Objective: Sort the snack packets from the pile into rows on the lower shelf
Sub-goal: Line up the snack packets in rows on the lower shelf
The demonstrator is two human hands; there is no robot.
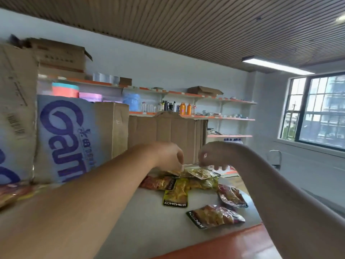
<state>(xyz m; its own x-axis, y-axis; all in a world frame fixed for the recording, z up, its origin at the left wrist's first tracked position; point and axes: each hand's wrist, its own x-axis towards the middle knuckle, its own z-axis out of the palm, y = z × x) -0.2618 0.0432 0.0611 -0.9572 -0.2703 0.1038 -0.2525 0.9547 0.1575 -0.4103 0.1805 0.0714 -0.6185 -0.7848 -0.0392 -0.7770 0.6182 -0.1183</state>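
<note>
A pile of snack packets [188,181] lies on the pale shelf top [149,221]: yellow ones, a red one [158,183] and purple-red ones [232,196], [214,215]. A yellow packet [176,195] marked KONCHEW lies flat nearest me. Both my arms reach over the shelf. My left hand [168,156] hangs over the far end of the pile, its fingertips down at a gold packet [202,172]. My right hand [214,156] hovers just right of it with fingers curled downward above the same packets. Whether either hand grips a packet is unclear.
Cardboard boxes [168,135] stand behind the pile, with a blue-lettered box [69,139] at the left. More packets [11,193] lie at the far left. The shelf has an orange front edge [224,245]. Wall shelves with bottles [183,108] and a window [317,111] are beyond.
</note>
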